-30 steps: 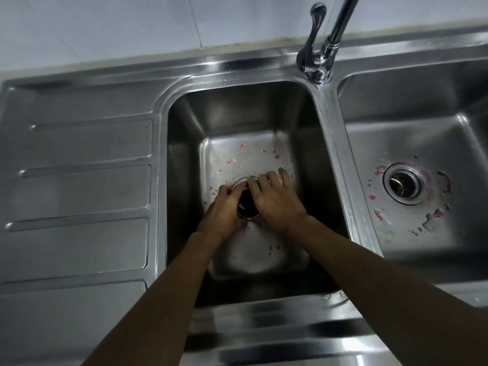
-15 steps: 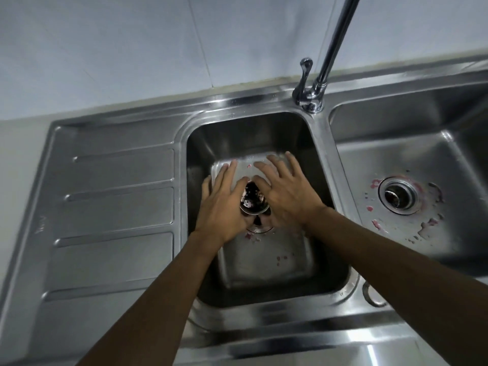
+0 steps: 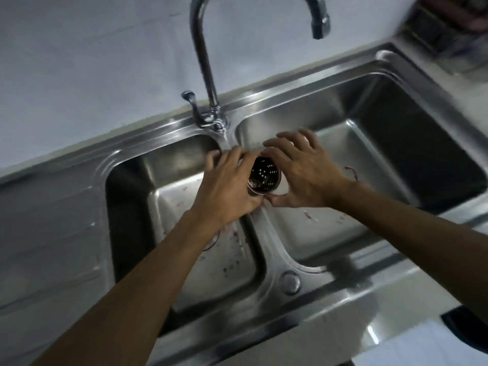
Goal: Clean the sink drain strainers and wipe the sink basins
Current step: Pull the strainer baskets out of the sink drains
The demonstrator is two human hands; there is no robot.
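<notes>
Drainboard (image 3: 39, 233) steel lies well to the left of the grip. The left basin (image 3: 184, 202) opens just below and left of it, its floor dotted with pink scraps (image 3: 232, 260). Behind the grip and a little to its left, the tap (image 3: 203, 62) rises from the back ledge, its spout arching over to the right. The left hand (image 3: 227, 186) wraps the strainer (image 3: 265, 177) from the left, fingers curled round its far-left side. The strainer sits between the two hands, held over the divider (image 3: 260, 223) that parts the basins. It is tipped so its dark perforated inside faces the camera, with a pinkish clump at the near-left of its rim. The right hand (image 3: 303, 175) closes on it from the right, fingers loosely spread over the far rim and thumb hooked under the near side. To the right of the grip and below it lies the right basin (image 3: 383, 159), with a few more scraps on its floor.
</notes>
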